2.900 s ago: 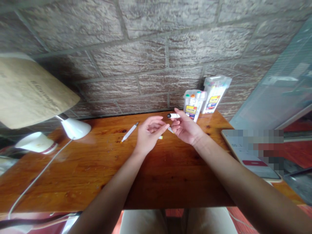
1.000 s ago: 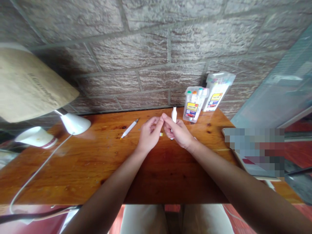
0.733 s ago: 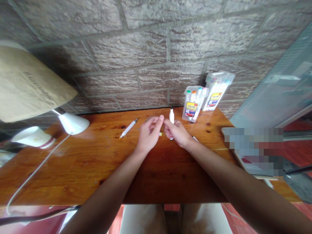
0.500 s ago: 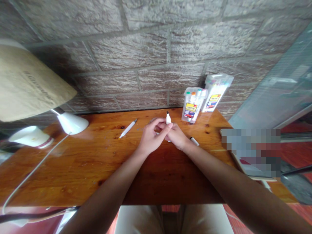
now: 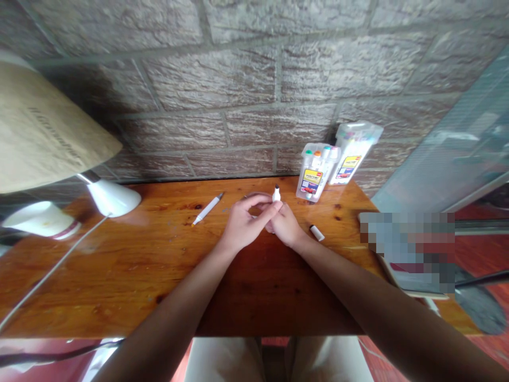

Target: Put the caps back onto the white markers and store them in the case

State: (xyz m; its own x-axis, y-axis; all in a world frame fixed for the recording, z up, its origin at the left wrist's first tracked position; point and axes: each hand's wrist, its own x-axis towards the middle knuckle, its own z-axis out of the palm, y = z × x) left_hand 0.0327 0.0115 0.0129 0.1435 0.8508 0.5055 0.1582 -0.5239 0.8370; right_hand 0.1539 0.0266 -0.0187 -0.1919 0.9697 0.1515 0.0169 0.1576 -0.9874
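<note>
Over the middle of the table, a white marker [image 5: 276,196] with its dark nib pointing up sticks out from between my two hands. My left hand [image 5: 249,223] curls around it, thumb and fingers closed on its body. My right hand [image 5: 283,224] is closed on the marker's lower part, pressed against the left; its fingers are mostly hidden. A white marker cap [image 5: 317,232] with a black end lies just right of my right wrist. To the left of my hands, another white marker [image 5: 207,210] with an orange end and a grey end rests on the wood.
Two clear cases of markers, one in front [image 5: 312,175] and one behind [image 5: 353,154], stand against the brick wall. At the left are a lamp [image 5: 113,199] with its cord and a tilted paper cup [image 5: 43,220]. A blurred-out object [image 5: 409,254] sits on the right edge.
My view has shifted slightly. Both hands stay around the marker, and the cap beside my right wrist now shows more fully.
</note>
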